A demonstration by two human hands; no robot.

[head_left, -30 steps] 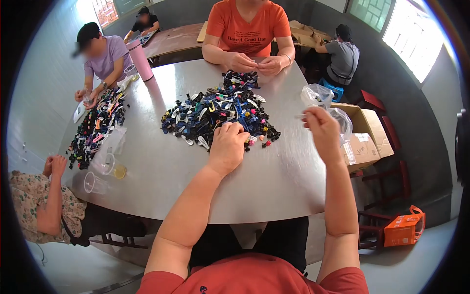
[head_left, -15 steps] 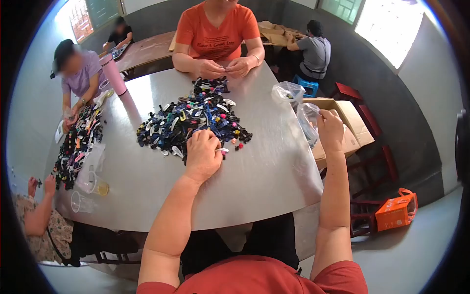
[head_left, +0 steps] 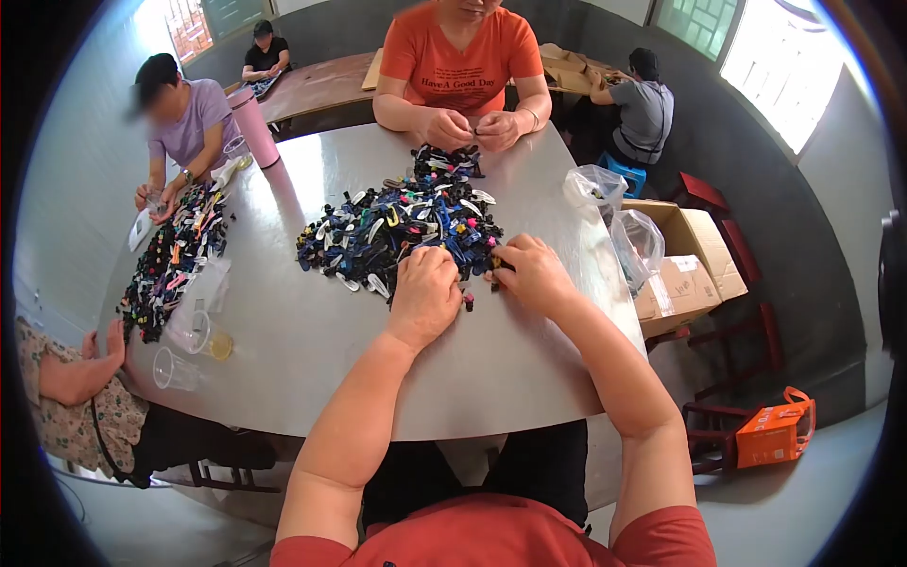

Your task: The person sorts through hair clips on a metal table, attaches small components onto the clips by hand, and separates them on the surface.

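Under left hand [head_left: 425, 295]: clip pile [head_left: 387, 231] edge.
Right hand [head_left: 537, 272] beside it, both curled; I cannot tell what either pinches.

The walls were two-toned: a dark grey lower band [head_left: 803, 227] ran beneath a paler upper part. Bright daylight came through a barred window [head_left: 784, 71] at the upper right, beside a greenish pane [head_left: 697, 26]; another barred window [head_left: 185, 26] stood at the upper left. Around the shiny metal desk [head_left: 482, 369] lay a pale, smooth floor [head_left: 756, 515]. Dark red stools [head_left: 704, 192] lined the right side, and a long brown table [head_left: 326, 83] stood behind.
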